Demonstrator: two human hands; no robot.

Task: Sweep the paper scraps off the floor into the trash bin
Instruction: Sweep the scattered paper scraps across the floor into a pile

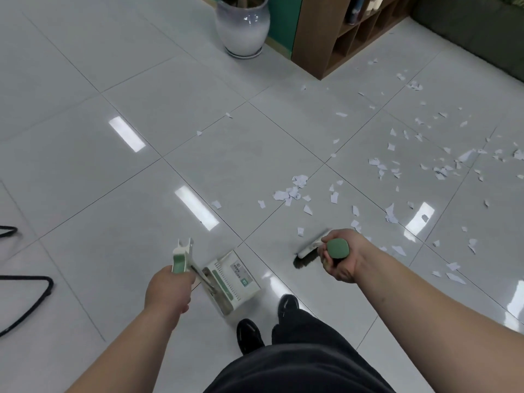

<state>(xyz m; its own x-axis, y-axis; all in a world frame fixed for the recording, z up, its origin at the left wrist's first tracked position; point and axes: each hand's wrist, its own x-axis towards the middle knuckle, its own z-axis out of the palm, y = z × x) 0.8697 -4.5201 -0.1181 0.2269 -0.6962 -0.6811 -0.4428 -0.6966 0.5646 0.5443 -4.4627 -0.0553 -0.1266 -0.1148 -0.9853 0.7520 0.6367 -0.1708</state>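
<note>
White paper scraps (292,191) lie scattered over the grey tiled floor, thickest to the right and far right. My left hand (167,287) grips the green handle of a white long-handled dustpan (232,279), whose pan rests on the floor just ahead of my feet. My right hand (340,256) grips the green top of a broom handle; the broom head (309,251) with dark bristles touches the floor left of that hand, near a few scraps. No trash bin is in view.
A white ceramic plant pot (242,26) stands at the top centre. A wooden cubby shelf (340,38) is at the top right, a dark sofa (467,29) beyond it. Black metal chair legs (34,293) sit at the left edge. My black shoes (249,333) are below the dustpan.
</note>
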